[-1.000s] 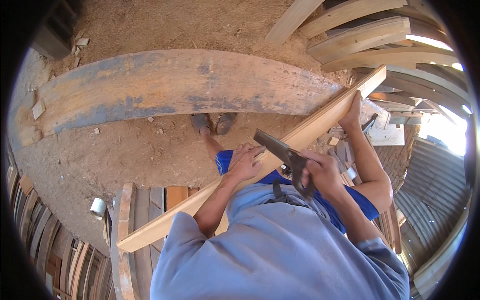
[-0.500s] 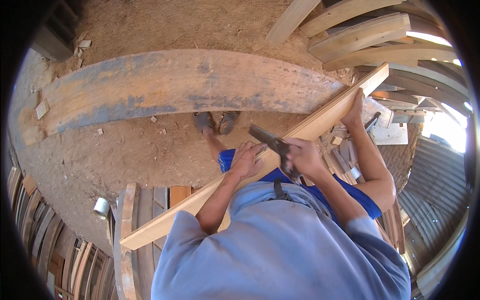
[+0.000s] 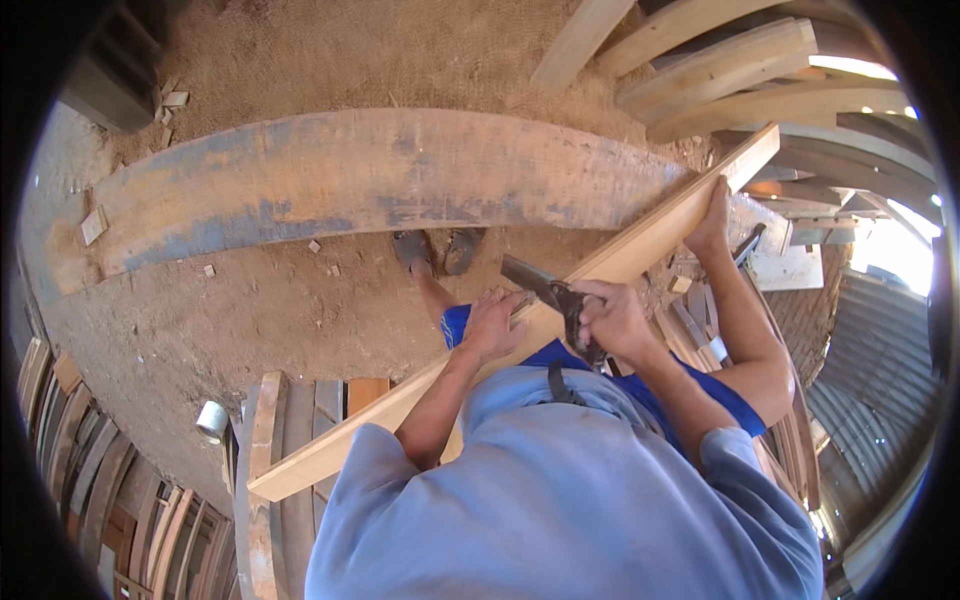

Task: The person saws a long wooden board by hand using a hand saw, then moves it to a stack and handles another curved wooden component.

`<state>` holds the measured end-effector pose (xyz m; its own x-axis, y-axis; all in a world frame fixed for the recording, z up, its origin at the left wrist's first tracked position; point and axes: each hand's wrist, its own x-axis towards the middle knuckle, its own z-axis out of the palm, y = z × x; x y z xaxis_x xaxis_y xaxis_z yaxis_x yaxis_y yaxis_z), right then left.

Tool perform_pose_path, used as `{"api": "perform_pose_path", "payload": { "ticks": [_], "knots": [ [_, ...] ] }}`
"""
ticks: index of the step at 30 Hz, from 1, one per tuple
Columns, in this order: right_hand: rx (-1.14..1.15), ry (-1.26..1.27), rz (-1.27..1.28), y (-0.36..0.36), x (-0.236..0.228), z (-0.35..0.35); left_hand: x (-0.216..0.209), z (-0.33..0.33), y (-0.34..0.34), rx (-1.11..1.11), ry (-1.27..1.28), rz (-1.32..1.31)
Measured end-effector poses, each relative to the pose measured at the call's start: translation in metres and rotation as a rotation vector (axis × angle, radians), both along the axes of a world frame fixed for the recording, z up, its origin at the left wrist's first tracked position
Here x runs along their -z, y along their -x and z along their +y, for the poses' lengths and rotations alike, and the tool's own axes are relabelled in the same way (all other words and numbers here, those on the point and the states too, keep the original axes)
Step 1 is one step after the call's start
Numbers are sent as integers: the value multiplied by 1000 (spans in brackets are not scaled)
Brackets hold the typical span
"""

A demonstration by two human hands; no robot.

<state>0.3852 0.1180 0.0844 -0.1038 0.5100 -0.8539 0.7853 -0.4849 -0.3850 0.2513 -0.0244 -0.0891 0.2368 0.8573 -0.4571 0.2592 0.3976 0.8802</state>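
Observation:
A long, pale wooden board [image 3: 650, 235] lies slantwise over my lap, from lower left up to the far right. My left hand [image 3: 492, 325] grips the board near its middle, thumb and fingers spread over its edge. Just right of it, my right hand [image 3: 610, 322] is wrapped round the dark handle of what looks like a handsaw [image 3: 535, 278]. Its blade points to the far left across the board, close to my left fingertips. Whether the blade's edge touches the wood I cannot tell. My bare right foot [image 3: 710, 235] presses on the board's far part.
Beyond my feet, a wide curved plank [image 3: 380, 160] with worn grey-blue paint lies on the dirt ground. Timber beams [image 3: 725, 65] are stacked at the far right, more wood pieces [image 3: 90, 460] at the lower left. A white can [image 3: 212, 420] stands left; corrugated metal sheeting [image 3: 875, 345] is at right.
My view has shifted slightly. Both hands keep their places on the board and the saw; the right hand, smeared before, now shows sharper.

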Motion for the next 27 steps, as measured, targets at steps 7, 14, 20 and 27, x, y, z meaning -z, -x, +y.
{"api": "perform_pose_path", "payload": {
  "ticks": [7,14,20,27],
  "knots": [
    [324,55,-5,-12,-40,4,-6,4,2,-7,65,-27],
    [224,22,-88,10,13,-8,2,-7,-6,-67,-3,-6],
    [331,160,26,-6,-4,14,-3,-4,0,-95,97,-15],
    [209,89,-84,6,-2,5,-9,-2,-1,-103,45,4]
  ]
}}
